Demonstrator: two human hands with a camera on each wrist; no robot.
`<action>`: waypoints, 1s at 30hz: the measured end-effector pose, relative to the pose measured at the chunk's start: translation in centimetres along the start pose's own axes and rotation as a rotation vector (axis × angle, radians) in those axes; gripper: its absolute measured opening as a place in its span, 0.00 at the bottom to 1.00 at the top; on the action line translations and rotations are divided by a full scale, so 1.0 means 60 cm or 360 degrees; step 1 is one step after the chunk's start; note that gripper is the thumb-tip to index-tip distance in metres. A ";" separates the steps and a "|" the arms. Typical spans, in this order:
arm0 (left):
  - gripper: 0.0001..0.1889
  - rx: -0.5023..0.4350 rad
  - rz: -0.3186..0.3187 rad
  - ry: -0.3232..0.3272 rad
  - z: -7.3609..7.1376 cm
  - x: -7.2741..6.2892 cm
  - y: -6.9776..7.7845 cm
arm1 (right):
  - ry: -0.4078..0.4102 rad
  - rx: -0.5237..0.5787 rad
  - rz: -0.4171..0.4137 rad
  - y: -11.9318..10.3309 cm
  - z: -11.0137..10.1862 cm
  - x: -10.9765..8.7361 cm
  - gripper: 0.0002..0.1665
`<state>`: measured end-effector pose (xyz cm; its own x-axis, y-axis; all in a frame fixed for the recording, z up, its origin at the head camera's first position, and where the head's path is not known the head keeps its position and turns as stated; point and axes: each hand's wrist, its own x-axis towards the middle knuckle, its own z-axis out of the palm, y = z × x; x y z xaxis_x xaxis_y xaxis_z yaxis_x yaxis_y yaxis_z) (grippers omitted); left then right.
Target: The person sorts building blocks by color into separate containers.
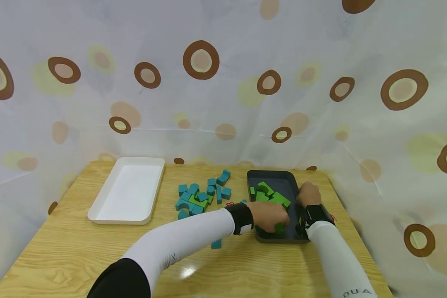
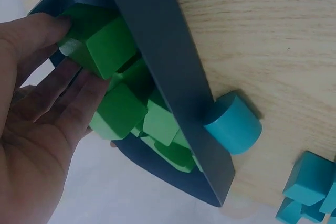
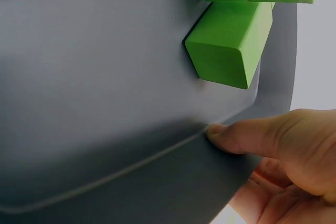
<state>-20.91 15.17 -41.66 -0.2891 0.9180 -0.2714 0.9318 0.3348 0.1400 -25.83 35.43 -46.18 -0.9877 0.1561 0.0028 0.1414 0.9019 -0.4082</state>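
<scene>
My left hand (image 1: 270, 216) reaches over the near part of a dark grey tray (image 1: 287, 182). Between its thumb and fingers it pinches a green block (image 2: 107, 45), seen beside the tray wall in the left wrist view. Several more green blocks (image 1: 262, 196) lie together in the tray's left and middle part. On the tray's right side, my right hand (image 1: 308, 194) grips the rim. In the right wrist view its thumb (image 3: 236, 135) presses the inside of the wall, near a green block (image 3: 226, 51); the other fingers are partly hidden behind the wall.
Left of the dark tray lies a cluster of blue blocks (image 1: 186, 196) with a few green blocks (image 1: 200, 202) among them. A blue cylinder (image 2: 233, 124) sits against the tray's outer wall. A white tray (image 1: 128, 194) stands at the table's left, with a patterned curtain (image 1: 223, 103) behind.
</scene>
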 end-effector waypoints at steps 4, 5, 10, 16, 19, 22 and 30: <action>0.21 -0.0007 -0.0028 0.0009 0.014 0.000 0.000 | 0.0031 -0.0005 0.0013 0.000 0.002 0.002 0.24; 0.22 -0.0012 -0.0039 0.0011 0.017 -0.001 -0.001 | 0.0027 -0.0002 0.0020 -0.001 0.002 0.003 0.23; 0.22 -0.0040 -0.0052 0.0028 0.034 -0.012 -0.006 | -0.0031 0.0004 0.0029 -0.005 0.002 0.002 0.23; 0.26 -0.0096 -0.0065 0.0070 0.029 -0.033 -0.021 | -0.0038 -0.0003 0.0008 -0.001 -0.004 -0.001 0.24; 0.28 -0.0096 -0.0094 0.0097 0.022 -0.055 -0.033 | -0.0050 0.0007 -0.0005 0.005 -0.002 0.002 0.25; 0.31 -0.0090 -0.0117 0.0151 0.021 -0.084 -0.052 | -0.0059 0.0012 0.0002 0.006 -0.003 0.005 0.26; 0.36 -0.0227 -0.0289 0.0286 0.019 -0.178 -0.118 | -0.0062 0.0032 0.0034 -0.005 -0.006 -0.001 0.28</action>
<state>-24.19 2.76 -40.84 -0.4945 0.8590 -0.1328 0.8246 0.5120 0.2407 -25.77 35.28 -45.72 -0.9864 0.1590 -0.0414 0.1614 0.8902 -0.4261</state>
